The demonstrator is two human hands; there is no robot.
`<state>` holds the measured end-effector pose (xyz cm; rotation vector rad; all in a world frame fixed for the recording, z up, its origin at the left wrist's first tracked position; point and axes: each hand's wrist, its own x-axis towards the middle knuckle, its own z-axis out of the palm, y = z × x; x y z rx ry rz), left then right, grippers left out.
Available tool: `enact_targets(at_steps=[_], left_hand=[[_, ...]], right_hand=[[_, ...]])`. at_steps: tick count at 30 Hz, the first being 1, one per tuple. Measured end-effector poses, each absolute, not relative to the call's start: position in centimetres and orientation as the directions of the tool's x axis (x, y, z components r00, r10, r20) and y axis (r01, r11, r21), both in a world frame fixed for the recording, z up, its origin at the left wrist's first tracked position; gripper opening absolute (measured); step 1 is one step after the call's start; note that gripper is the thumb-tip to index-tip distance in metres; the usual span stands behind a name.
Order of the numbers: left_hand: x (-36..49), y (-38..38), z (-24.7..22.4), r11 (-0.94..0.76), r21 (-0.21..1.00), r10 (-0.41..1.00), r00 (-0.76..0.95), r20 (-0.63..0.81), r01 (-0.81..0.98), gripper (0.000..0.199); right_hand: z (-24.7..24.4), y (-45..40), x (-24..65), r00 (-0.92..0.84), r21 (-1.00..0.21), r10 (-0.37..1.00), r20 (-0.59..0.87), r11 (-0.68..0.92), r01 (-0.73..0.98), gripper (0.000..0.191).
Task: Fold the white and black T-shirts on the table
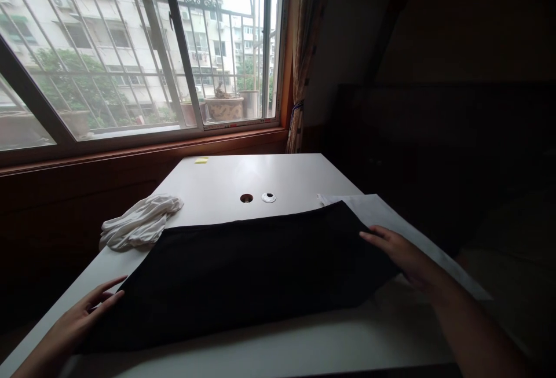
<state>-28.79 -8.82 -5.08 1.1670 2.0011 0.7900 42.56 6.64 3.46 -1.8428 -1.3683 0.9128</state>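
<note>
A large piece of black cloth (252, 274) lies spread across the white table, its far edge running nearly straight. I cannot make out whether it is a garment. My left hand (89, 311) is at its left edge, fingers stretched out and apart, the tips touching the border. On the opposite side, my right hand (397, 248) rests with extended fingers on the right edge; its lower fingers are partly hidden. Under the cloth's right end, a sheet of white material (369, 207) sticks out along the table's side.
A crumpled white cloth (141, 221) lies at the table's left edge. Farther back on the white table (260, 172) are a round cable hole (246, 198), its loose white cover (268, 197) and a yellow sticky note (201, 160). Beyond stand a barred window (130, 48) and a tied curtain (299, 88).
</note>
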Motion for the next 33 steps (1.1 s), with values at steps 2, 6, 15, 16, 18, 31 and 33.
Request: enact_targets(at_steps=[2,6,15,16,18,31,33], left_hand=[[-28.8,-8.8,-5.2,0.398,0.789,0.902,-0.358,-0.242,0.468,0.072],[-28.3,-8.7,-4.7,0.409,0.792,0.893,-0.376,-0.246,0.453,0.075],[-26.5,-9.5,-3.5,0.380,0.822,0.896,-0.391,-0.212,0.425,0.073],[-26.3,-9.6,-3.5,0.373,0.830,0.901,-0.375,-0.218,0.414,0.074],[-26.2,-9.7,-3.7,0.360,0.840,0.902,-0.379,-0.204,0.405,0.075],[-29.1,-8.6,-5.6,0.465,0.814,0.858,-0.403,-0.318,0.348,0.083],[-28.6,-8.7,-5.3,0.450,0.813,0.864,-0.409,-0.293,0.368,0.081]], right_hand=[[5.1,7.1,39.4,0.051,-0.879,0.987,-0.150,-0.157,0.450,0.049],[8.4,8.4,30.1,-0.087,-0.806,0.993,0.084,0.119,0.580,0.037],[6.2,2.8,7.5,-0.777,-0.610,0.579,0.248,0.716,0.339,0.044],[5.3,1.9,6.8,-0.831,-0.611,0.515,0.210,0.733,0.300,0.047],[3.5,0.9,6.8,-0.875,-0.613,0.454,0.168,0.743,0.268,0.048],[-4.5,4.9,19.6,-0.285,-0.575,0.933,0.219,0.359,0.735,0.057],[-4.6,4.6,19.4,-0.320,-0.668,0.931,0.178,0.353,0.655,0.064]])
